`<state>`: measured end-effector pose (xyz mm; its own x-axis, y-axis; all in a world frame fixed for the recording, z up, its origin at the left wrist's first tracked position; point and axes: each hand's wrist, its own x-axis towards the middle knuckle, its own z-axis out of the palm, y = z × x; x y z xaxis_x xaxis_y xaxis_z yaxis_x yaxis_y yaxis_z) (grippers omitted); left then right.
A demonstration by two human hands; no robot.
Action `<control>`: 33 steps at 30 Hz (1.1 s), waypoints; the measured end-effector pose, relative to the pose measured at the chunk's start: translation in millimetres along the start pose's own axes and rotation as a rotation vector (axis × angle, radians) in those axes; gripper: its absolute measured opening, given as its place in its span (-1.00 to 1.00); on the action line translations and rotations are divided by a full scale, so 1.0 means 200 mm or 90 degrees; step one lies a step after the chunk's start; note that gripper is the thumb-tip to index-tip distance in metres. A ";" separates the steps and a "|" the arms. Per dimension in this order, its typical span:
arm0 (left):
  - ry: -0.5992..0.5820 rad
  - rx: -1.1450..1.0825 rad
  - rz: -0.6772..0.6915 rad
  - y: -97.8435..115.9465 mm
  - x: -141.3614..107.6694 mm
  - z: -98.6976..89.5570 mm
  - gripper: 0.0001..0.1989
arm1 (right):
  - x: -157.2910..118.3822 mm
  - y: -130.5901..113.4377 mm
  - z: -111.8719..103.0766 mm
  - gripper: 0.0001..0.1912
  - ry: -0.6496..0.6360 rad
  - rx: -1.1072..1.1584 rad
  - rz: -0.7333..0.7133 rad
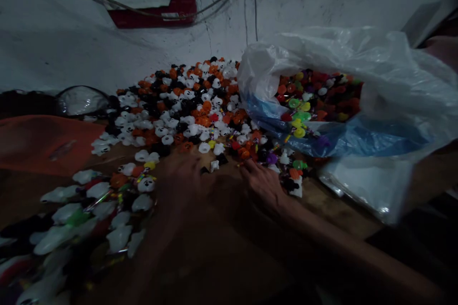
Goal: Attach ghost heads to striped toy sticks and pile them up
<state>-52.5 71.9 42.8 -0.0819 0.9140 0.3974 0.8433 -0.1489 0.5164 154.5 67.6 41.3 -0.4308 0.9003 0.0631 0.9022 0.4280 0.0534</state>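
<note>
Plastic pieces [186, 105] heaped toward wall

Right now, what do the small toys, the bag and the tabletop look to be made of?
Small toys: likely moulded plastic, white, black and orange, with a slight gloss. Bag: thin, translucent plastic film, crinkled and shiny, with coloured pieces showing through. Tabletop: looks like brown wood with a dull finish, though the dim light leaves it uncertain. The right hand rests at the pile's edge; the left hand is blurred.
</note>
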 end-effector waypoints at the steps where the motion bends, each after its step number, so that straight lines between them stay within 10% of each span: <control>1: -0.040 -0.024 0.082 0.07 0.05 0.08 -0.73 | 0.05 0.00 0.02 -0.70 0.025 -0.037 0.003; 5: -0.209 0.044 0.305 0.27 0.26 0.30 -0.62 | 0.16 -0.01 0.18 -0.66 0.067 -0.083 -0.001; 12: -0.468 0.192 0.415 0.29 0.49 0.36 -0.66 | 0.14 0.08 0.35 -0.60 0.165 -0.115 -0.115; 19: -0.342 0.023 0.309 0.19 0.42 0.33 -0.72 | 0.09 0.24 0.08 -0.86 0.185 0.046 -0.167; 26: -0.248 -0.088 0.090 0.14 0.14 0.14 -0.68 | 0.01 0.20 -0.01 -0.78 0.280 0.803 0.106; 33: -0.226 -0.027 0.104 0.09 -0.02 0.06 -0.72 | -0.02 0.09 -0.02 -0.79 0.269 0.730 0.013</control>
<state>-29.6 70.6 41.6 0.2464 0.9498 0.1929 0.8064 -0.3114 0.5028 172.0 71.4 45.6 -0.1966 0.9020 0.3843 0.3120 0.4292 -0.8476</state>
